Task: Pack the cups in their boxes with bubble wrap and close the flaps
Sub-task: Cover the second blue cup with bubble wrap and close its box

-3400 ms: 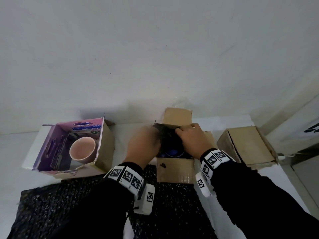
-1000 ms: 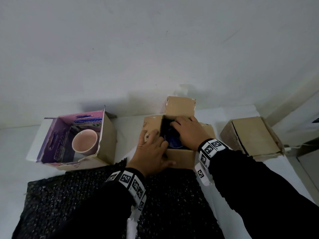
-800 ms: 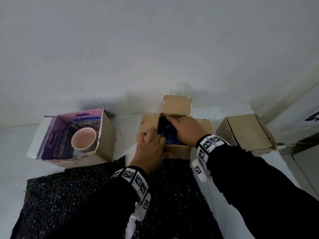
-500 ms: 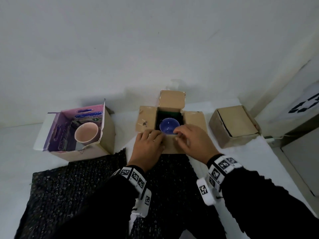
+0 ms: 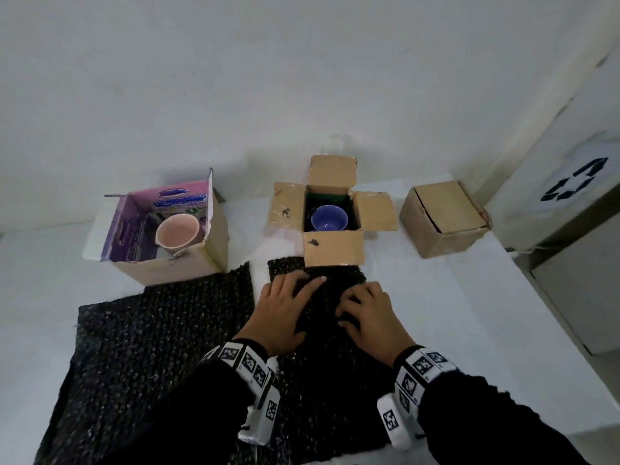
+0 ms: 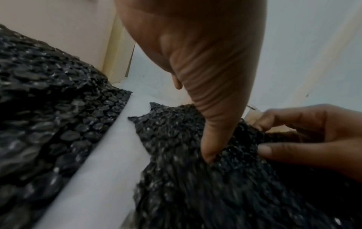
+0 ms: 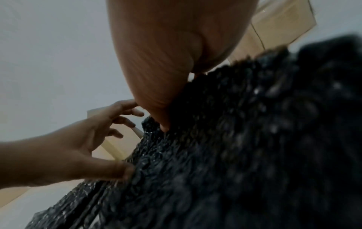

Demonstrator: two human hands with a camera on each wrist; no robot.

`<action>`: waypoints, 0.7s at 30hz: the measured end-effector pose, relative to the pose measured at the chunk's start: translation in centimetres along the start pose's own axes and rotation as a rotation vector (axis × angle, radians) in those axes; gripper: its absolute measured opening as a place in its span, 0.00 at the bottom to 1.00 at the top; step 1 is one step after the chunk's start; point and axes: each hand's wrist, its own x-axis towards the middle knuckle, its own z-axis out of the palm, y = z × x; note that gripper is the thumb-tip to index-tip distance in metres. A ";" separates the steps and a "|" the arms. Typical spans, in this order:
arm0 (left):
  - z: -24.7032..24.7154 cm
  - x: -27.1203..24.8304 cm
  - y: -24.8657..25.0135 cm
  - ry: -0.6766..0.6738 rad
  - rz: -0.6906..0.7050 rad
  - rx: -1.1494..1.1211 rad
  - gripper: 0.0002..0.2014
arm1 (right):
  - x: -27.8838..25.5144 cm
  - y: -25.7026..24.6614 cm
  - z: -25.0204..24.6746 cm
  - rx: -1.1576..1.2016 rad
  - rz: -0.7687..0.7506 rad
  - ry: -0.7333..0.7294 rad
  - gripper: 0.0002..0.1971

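Note:
A blue cup (image 5: 328, 219) stands inside the middle brown box (image 5: 333, 247), whose flaps are all folded out. At the left, a pink cup (image 5: 177, 231) sits in a purple-lined box (image 5: 174, 268) that is also open. Both hands lie on the smaller black bubble wrap sheet (image 5: 322, 357), just in front of the middle box. My left hand (image 5: 285, 307) rests on it with fingers spread and the thumb (image 6: 210, 153) pressed in. Beside it, my right hand (image 5: 362, 310) has curled fingers, and its fingers and thumb (image 6: 274, 151) pinch a raised fold of the wrap.
A larger black bubble wrap sheet (image 5: 157, 347) is spread on the white table (image 5: 453, 313) at the left. A closed brown box (image 5: 443, 218) stands at the right. A white bin with a recycling mark (image 5: 570, 182) is beyond the table's right edge. A wall runs behind.
Both hands have come out of the middle box and back onto the bubble wrap in front of it. The blue cup now shows uncovered in the box.

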 end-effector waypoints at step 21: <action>-8.6 2.4 -0.4 0.073 0.102 -0.146 0.25 | 3.7 -2.2 -9.3 0.325 0.096 -0.215 0.30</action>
